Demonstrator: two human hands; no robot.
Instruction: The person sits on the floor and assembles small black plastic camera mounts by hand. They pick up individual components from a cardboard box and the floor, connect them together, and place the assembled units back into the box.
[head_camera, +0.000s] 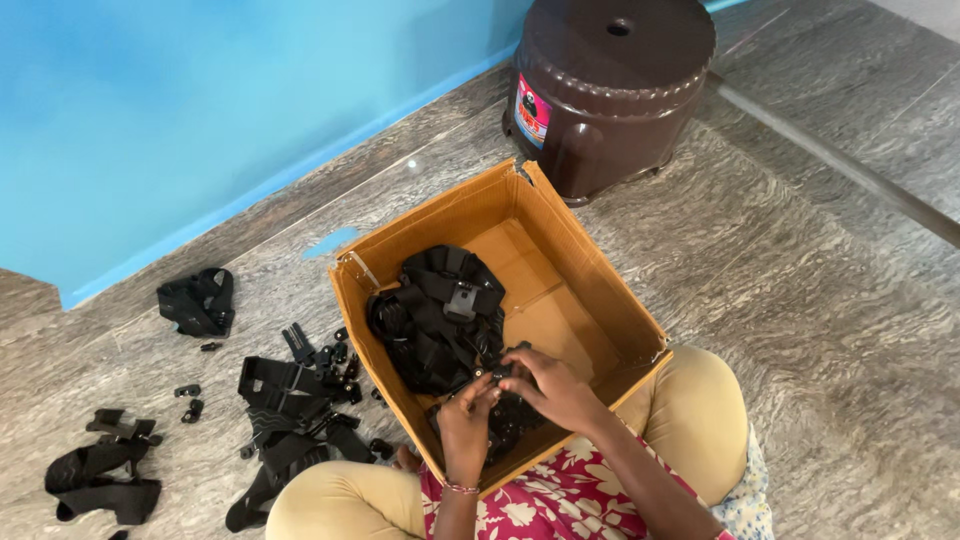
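Both forearms reach forward over the near edge of the box (580, 270), wrists bent inward. The left hand (467, 420) and right hand (553, 388) meet fingertip to fingertip, pinching a small black clip (503, 375). Just beyond the knuckles lies a heap of black straps (435, 320); more straps lie on the floor (800, 300), well left of the left hand.

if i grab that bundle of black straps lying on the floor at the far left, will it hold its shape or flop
The bundle of black webbing straps would probably flop: its bands lie in loose curves on the grey stone floor. It looks light for its size, being thin flat bands. A small buckle-like piece seems attached, so it may dangle and snag rather than slide cleanly.
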